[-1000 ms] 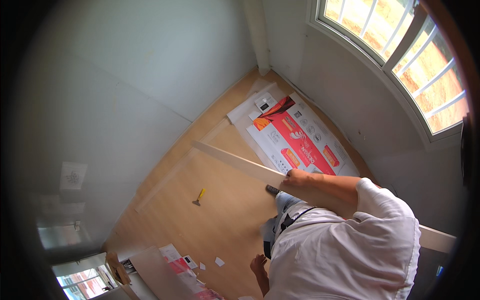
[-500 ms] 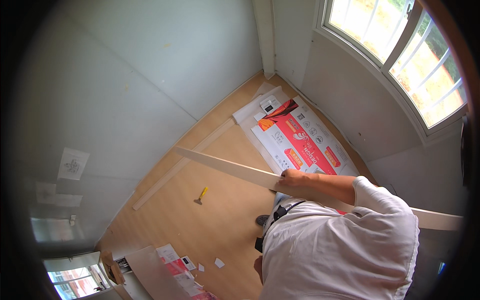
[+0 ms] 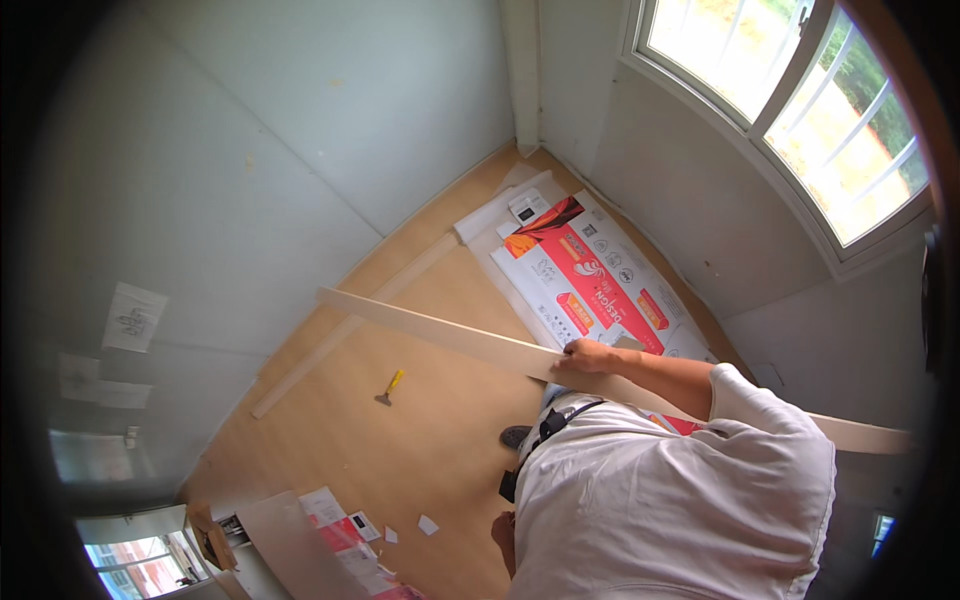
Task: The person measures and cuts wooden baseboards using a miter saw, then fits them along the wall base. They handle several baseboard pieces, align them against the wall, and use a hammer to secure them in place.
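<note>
My right hand (image 3: 585,355) grips a long, narrow pale board (image 3: 440,326), which runs diagonally from above the floor at left, past my body and out to the right. My left hand (image 3: 503,530) hangs low beside my white-shirted body, partly hidden by it, its fingers unclear. A yellow-handled scraper (image 3: 394,384) lies on the wood-look floor (image 3: 450,440). A thin pale strip (image 3: 295,378) lies along the floor near the left wall. Beyond the board, a flattened red and white printed carton (image 3: 585,262) lies on pale sheeting.
Grey walls (image 3: 280,100) meet at a corner. A barred window (image 3: 760,60) is at upper right. Papers (image 3: 133,315) are on the left wall. At lower left are a leaning panel (image 3: 305,545), printed carton pieces, small white scraps (image 3: 428,525) and a brown box (image 3: 212,538).
The board's left end has shifted leftward and slightly down, with my right hand still gripping it. My left hand has become more hidden by my body, and the view has shifted slightly.
</note>
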Demonstrator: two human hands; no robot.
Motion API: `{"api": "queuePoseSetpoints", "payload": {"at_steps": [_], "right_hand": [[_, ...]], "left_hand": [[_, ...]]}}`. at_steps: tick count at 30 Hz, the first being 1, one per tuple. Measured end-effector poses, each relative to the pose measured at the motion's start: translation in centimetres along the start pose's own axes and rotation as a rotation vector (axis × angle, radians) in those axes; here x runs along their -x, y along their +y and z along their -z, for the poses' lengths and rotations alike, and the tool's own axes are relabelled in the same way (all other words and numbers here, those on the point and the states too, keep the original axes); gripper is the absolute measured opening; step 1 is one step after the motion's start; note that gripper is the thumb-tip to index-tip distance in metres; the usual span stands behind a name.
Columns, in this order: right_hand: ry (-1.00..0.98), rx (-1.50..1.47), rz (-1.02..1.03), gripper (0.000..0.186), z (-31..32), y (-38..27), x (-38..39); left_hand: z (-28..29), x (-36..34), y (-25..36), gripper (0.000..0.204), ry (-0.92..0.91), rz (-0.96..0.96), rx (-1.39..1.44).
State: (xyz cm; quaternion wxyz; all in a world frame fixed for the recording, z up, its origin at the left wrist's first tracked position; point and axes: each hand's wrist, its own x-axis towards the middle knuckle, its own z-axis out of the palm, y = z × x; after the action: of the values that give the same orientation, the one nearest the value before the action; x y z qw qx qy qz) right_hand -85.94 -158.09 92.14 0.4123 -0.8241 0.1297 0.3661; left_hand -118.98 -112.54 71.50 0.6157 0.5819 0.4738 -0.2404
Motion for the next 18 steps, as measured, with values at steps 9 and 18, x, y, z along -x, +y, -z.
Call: {"api": "queuePoseSetpoints", "payload": {"at_steps": [9,18], "right_hand": [[0.058,-0.056,-0.025,0.067,-0.5,1.9,1.2],[0.144,-0.042,-0.069,0.066,0.3,2.4,3.0]], "left_hand": [[-2.2,-1.7,-0.6,0.026,-0.039,0.047,-0.022],[-2.0,-2.1,2.7,0.025,-0.018,0.009,0.011]]}}
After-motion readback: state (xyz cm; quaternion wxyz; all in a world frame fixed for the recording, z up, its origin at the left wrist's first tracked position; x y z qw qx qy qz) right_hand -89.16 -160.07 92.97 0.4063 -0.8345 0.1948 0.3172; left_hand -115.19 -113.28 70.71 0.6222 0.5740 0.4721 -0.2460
